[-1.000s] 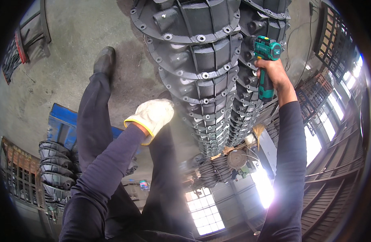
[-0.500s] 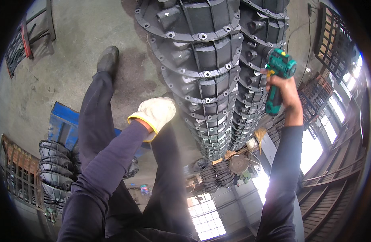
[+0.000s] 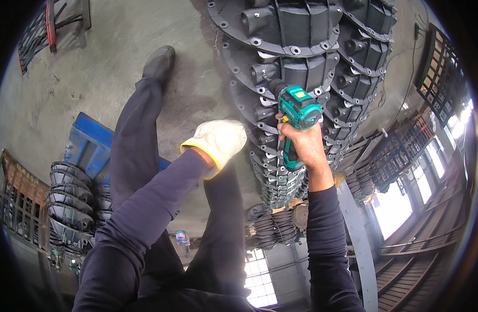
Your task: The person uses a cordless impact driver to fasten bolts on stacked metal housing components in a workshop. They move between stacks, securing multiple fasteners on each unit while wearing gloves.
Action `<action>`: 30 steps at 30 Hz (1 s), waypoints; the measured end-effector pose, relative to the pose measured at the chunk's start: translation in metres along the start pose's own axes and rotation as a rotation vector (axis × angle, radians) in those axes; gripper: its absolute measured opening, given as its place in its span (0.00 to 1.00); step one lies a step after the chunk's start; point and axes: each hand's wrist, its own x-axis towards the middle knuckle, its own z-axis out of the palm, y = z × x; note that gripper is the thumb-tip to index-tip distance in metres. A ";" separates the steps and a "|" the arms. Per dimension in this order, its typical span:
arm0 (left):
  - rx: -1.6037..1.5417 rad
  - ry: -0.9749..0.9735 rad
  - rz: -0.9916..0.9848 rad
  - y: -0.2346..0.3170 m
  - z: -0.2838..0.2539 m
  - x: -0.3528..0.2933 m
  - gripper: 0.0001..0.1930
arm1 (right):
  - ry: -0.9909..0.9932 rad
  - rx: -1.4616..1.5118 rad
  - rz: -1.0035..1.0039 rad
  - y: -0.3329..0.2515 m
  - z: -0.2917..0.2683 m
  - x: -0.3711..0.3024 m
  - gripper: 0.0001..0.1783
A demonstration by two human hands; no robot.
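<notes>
My bare right hand (image 3: 309,144) grips a green and black cordless drill (image 3: 300,106), finger at its yellow trigger. The drill points up and left toward a round boss on a dark cast-metal housing (image 3: 301,74); whether its tip touches there I cannot tell. This housing belongs to a tall stack of like flanged, ribbed castings with holes round their rims. My left hand (image 3: 218,140), in a cream work glove with a yellow cuff, is closed to the left of the stack. Its curled fingers hide whatever they may hold.
A second stack of castings (image 3: 361,47) stands close on the right. At left lie a blue metal pallet (image 3: 90,138) and more stacked housings (image 3: 70,203). Metal racks (image 3: 439,67) stand at far right, with a cable (image 3: 414,52) on the floor near them.
My right hand has carried the drill left, from the second stack to a boss on the nearer stack. The view has shifted; my left hand stays closed beside the stack.
</notes>
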 end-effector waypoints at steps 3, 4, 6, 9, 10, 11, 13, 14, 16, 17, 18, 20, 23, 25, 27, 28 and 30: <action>-0.052 0.113 0.040 -0.001 -0.001 -0.003 0.12 | 0.024 -0.054 -0.039 0.002 0.005 0.001 0.16; -0.063 0.141 0.051 -0.001 -0.002 -0.005 0.11 | 0.037 -0.086 -0.040 0.002 0.007 0.001 0.15; -0.064 0.125 0.052 -0.002 -0.004 -0.006 0.11 | 0.042 -0.079 -0.048 0.002 0.010 0.000 0.15; -0.043 0.066 0.048 -0.002 -0.008 -0.007 0.11 | 0.069 -0.104 -0.042 -0.001 0.016 0.002 0.14; -0.020 0.034 0.040 -0.002 -0.010 -0.007 0.10 | 0.079 -0.117 -0.035 -0.002 0.018 0.004 0.14; -0.029 0.043 0.028 -0.001 -0.012 -0.007 0.10 | 0.067 -0.109 -0.038 -0.005 0.018 0.006 0.13; -0.026 0.037 -0.014 0.001 -0.014 -0.008 0.10 | 0.040 -0.103 -0.031 -0.012 0.014 0.008 0.12; -0.015 0.033 0.003 0.001 -0.015 -0.008 0.09 | 0.030 -0.093 -0.018 -0.016 0.011 0.010 0.11; 0.021 0.023 0.032 0.000 -0.016 -0.008 0.09 | 0.014 -0.076 0.007 -0.024 0.007 0.015 0.10; -0.003 0.030 0.035 0.000 -0.016 -0.007 0.09 | 0.013 -0.082 0.013 -0.027 0.006 0.017 0.08; -0.016 0.037 0.034 0.000 -0.017 -0.006 0.09 | 0.002 -0.111 0.018 -0.030 0.005 0.019 0.08; -0.021 0.031 0.038 0.001 -0.019 -0.005 0.09 | -0.023 -0.179 0.029 -0.037 0.000 0.022 0.08; -0.007 -0.017 0.047 0.002 -0.023 -0.004 0.09 | -0.030 -0.271 0.006 -0.042 0.000 0.027 0.07; 0.003 -0.050 0.049 0.004 -0.027 -0.002 0.09 | -0.025 -0.303 0.001 -0.043 0.001 0.027 0.07; 0.023 -0.018 0.081 0.006 -0.030 -0.003 0.09 | -0.004 -0.298 0.007 -0.042 0.002 0.028 0.07; 0.037 0.000 0.094 0.007 -0.031 -0.003 0.08 | -0.001 -0.317 0.004 -0.042 0.002 0.028 0.07; -0.067 -0.003 0.027 0.009 -0.031 -0.003 0.08 | 0.009 -0.353 0.007 -0.040 0.003 0.027 0.07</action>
